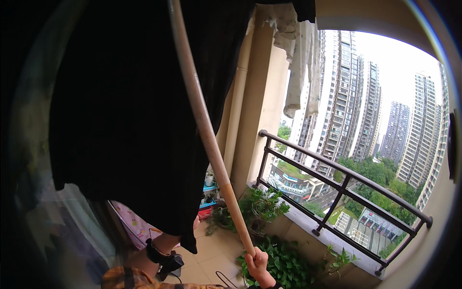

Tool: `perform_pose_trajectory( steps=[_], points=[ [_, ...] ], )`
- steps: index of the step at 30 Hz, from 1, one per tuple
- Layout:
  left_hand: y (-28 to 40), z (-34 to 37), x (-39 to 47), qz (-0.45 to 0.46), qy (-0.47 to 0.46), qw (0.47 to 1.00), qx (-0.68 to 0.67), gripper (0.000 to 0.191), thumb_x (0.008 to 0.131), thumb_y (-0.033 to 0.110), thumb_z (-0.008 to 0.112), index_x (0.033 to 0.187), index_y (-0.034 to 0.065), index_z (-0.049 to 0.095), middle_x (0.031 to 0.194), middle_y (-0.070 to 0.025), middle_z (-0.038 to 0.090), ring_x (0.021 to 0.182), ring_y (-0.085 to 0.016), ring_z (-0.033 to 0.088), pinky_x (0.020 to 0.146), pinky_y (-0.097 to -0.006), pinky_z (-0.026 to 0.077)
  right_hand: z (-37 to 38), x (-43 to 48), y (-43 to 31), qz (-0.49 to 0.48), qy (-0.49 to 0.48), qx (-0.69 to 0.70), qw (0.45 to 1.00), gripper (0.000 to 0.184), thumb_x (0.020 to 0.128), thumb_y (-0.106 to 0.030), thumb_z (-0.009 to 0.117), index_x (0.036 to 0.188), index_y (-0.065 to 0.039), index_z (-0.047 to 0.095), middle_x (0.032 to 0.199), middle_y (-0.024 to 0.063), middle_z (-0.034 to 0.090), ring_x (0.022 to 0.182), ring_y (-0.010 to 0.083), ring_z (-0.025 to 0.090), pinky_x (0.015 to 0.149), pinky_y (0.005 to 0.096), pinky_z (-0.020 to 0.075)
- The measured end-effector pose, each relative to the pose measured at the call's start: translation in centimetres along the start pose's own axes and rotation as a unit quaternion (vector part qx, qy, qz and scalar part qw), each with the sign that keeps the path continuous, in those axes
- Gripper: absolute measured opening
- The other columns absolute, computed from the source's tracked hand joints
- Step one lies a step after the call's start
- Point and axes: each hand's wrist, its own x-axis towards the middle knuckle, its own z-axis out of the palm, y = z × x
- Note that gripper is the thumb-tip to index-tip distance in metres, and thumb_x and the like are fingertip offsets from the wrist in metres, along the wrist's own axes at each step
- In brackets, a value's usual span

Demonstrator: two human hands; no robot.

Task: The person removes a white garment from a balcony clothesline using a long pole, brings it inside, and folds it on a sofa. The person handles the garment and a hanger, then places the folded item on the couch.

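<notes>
My right hand (258, 265) is closed around the lower end of a long wooden pole (209, 141), which slants up and leftwards out of the top of the view. A large black garment (130, 108) hangs behind the pole and fills much of the left half. Its lower edge covers most of my left hand (196, 222); only some fingertips and the wrist show. Whether those fingers grip the cloth is hidden. A black strap (155, 251) with a small black device is around my left wrist.
A dark metal railing (341, 166) runs along a white ledge at right, with tall buildings beyond. Potted plants (267, 207) and leafy greenery (279, 260) stand below it. White patterned clothing (301, 72) hangs above. A blue-and-red rack (208, 198) and pink patterned fabric (131, 222) are low down.
</notes>
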Motion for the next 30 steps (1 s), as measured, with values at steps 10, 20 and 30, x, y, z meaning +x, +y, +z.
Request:
perform_pose_trajectory(
  steps=[10,20,30],
  points=[
    [3.3,3.8,-0.2,-0.006,0.182,0.971,0.155,0.017,0.091,0.014,0.048,0.077,0.0048,0.051,0.069,-0.0027,0.051,0.060,-0.010,0.047,0.053,-0.0227,0.036,2.3,4.0,-0.8,-0.007,0.014,0.084,0.996,0.020,0.083,-0.011,0.062,0.070,-0.002,0.050,0.051,0.0053,0.047,0.043,0.0132,0.048,0.043,0.0276,0.0364],
    [5.6,7.1,3.3,0.008,0.123,0.969,0.213,0.015,0.098,0.016,0.044,0.108,0.0056,0.047,0.065,-0.0016,0.050,0.048,-0.006,0.043,0.042,-0.0191,0.033,0.0,14.4,-7.3,-0.029,0.016,0.152,0.988,0.027,0.092,-0.024,0.055,0.078,-0.001,0.054,0.061,-0.0017,0.048,0.050,0.0057,0.048,0.044,0.0223,0.0453],
    [6.6,5.8,-0.1,-0.098,0.092,0.954,0.267,0.019,0.096,0.017,0.050,0.096,-0.0007,0.056,0.061,-0.0007,0.052,0.050,-0.006,0.046,0.049,-0.0218,0.038,-6.0,30.5,-18.6,-0.126,0.087,0.089,0.984,0.040,0.091,-0.039,0.055,0.073,-0.003,0.054,0.052,0.0012,0.048,0.041,0.0074,0.049,0.033,0.0232,0.0421]
  ],
)
